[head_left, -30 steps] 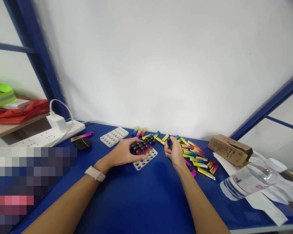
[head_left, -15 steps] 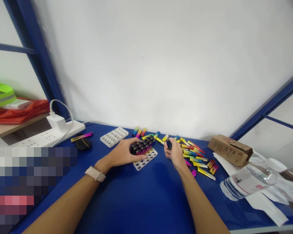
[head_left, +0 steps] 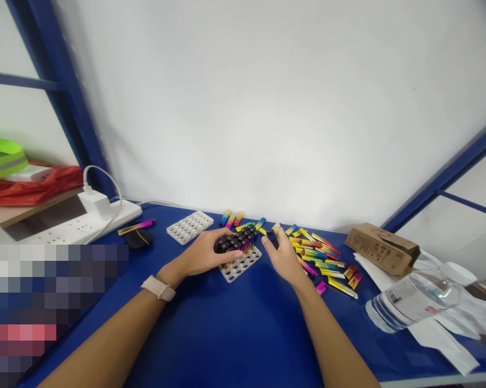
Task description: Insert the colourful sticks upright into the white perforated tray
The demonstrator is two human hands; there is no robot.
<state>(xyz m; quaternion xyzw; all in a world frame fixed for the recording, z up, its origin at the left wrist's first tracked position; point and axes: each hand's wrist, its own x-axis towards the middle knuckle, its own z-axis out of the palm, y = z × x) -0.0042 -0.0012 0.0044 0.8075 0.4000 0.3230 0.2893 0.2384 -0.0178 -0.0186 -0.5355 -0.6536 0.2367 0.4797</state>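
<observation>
My left hand is closed around a cluster of slim metallic-coloured sticks with black caps. They stand upright, packed together, in a white tray with holes, whose front rows are bare. My right hand is just to the right of the cluster. Its thumb and fingers are pinched on a black-capped stick, mostly hidden by the hand. Beyond and right of that hand lies a loose pile of shiny yellow, red, blue and pink sticks.
Another white holed tray lies at the back left. Further left are a black pouch-like item, a single pink-gold stick and a power strip. A cardboard box and a water bottle occupy the right side.
My right hand has moved slightly left, nearer the cluster, and turned, with the black-capped stick in its fingers. My left hand stays around the cluster, its thumb slightly higher.
</observation>
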